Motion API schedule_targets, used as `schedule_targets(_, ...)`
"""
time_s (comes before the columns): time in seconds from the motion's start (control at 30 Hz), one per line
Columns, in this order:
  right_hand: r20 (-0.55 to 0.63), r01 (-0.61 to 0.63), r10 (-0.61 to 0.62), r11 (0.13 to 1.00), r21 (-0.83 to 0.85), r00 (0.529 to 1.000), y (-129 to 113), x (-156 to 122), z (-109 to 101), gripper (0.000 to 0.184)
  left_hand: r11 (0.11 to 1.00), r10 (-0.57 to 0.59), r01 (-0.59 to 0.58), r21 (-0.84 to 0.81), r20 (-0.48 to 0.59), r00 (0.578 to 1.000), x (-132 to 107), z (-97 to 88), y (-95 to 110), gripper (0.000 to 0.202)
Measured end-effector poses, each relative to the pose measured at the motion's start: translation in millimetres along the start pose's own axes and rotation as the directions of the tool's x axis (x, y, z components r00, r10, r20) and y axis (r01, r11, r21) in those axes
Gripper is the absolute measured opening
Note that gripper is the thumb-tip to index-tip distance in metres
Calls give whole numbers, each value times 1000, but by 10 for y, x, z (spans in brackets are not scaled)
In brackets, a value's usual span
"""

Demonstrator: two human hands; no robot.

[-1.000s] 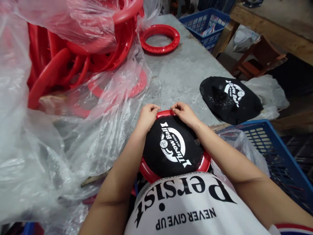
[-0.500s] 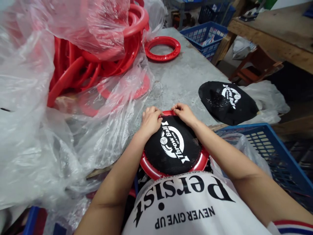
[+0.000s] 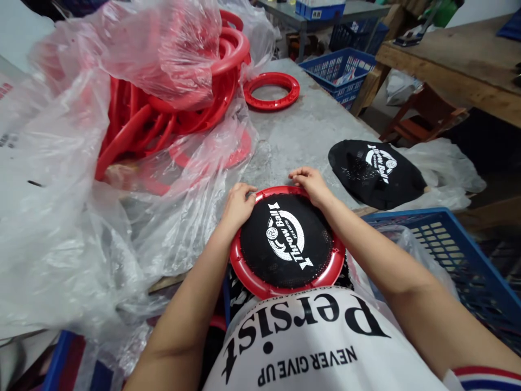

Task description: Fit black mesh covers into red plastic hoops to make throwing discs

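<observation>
A red plastic ring (image 3: 246, 276) with a black mesh disc (image 3: 313, 239) printed "Throw Ball" inside it rests against my lap and the table edge. The mesh lies across the middle, and the red rim shows all around it. My left hand (image 3: 239, 205) grips the rim at its upper left, thumb on the edge by the mesh. My right hand (image 3: 312, 185) is at the upper right of the rim, fingers loosely bent and apart, fingertips just beyond the edge. Whether its palm side touches the rim is hard to tell.
Clear plastic bags (image 3: 163, 60) over several red rings (image 3: 134, 119) cover the left of the table (image 3: 293, 136). One loose ring (image 3: 249, 98) lies at the back. Right, a black mesh cover (image 3: 358, 179) lies at the edge, above a blue crate (image 3: 443, 222).
Both hands have moved apart along the rim, the left one down and left. My right fingers have come off the rim's top, which now shows bare between the hands. The mesh lies inside the rim.
</observation>
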State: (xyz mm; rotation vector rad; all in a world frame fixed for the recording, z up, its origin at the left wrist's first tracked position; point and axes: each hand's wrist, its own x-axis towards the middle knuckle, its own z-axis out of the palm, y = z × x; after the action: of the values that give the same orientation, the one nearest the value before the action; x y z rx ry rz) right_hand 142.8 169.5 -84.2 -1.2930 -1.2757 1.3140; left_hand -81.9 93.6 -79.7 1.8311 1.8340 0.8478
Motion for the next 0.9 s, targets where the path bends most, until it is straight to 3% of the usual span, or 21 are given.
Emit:
schedule_targets(0.1, -48, 142, -138, 987, 71, 989, -151, -64, -235, 13, 999, 4, -4, 35, -13, 1000, -201, -149, -24, 30)
schedule_targets(0.2, -93, 219, -215, 975, 32, 972, -212, -258, -592, 16, 999, -13, 13, 37, -23, 1000, -456, -291, -82, 32)
schedule_targets(0.33, -179, 187, -202, 977, -98, 963, -10, -795, -1019, 17, 1000, 20, -17, 24, -151, 988, -917, -401, -144, 33)
schedule_targets(0.4, -103, 214, -243, 947, -239, 964, 163, -1149, -1157, 21, 993, 105, -91, 82, -190, 976, -1200, -401, -159, 35)
schedule_targets(0.47, 48, 329, -342, 845, -421, 939, 334, -1483, -1241, 29, 964, 227, -213, 163, -74, 971, -1472, -351, -177, 43)
schedule_targets(0.57, 177, 438, -413, 711, -549, 893, 535, -1787, -1224, 49, 863, 385, -431, 266, 206, 899, -1723, -199, -246, 61)
schedule_targets(0.63, 262, 469, -390, 699, -540, 883, 595, -1784, -1111, 61, 806, 425, -491, 330, 254, 869, -1718, -83, -320, 66)
schedule_targets(0.73, 275, 481, -396, 754, -447, 876, 542, -1503, -947, 70, 796, 388, -412, 444, 149, 910, -1474, 60, -397, 57)
schedule_targets(0.83, 26, 425, -446, 832, -356, 895, 429, -1236, -985, 58, 815, 359, -352, 460, 76, 930, -1183, 147, -393, 55)
schedule_targets(0.9, -121, 376, -433, 867, -327, 893, 428, -1278, -1077, 43, 809, 390, -391, 440, 96, 916, -1084, 170, -387, 61)
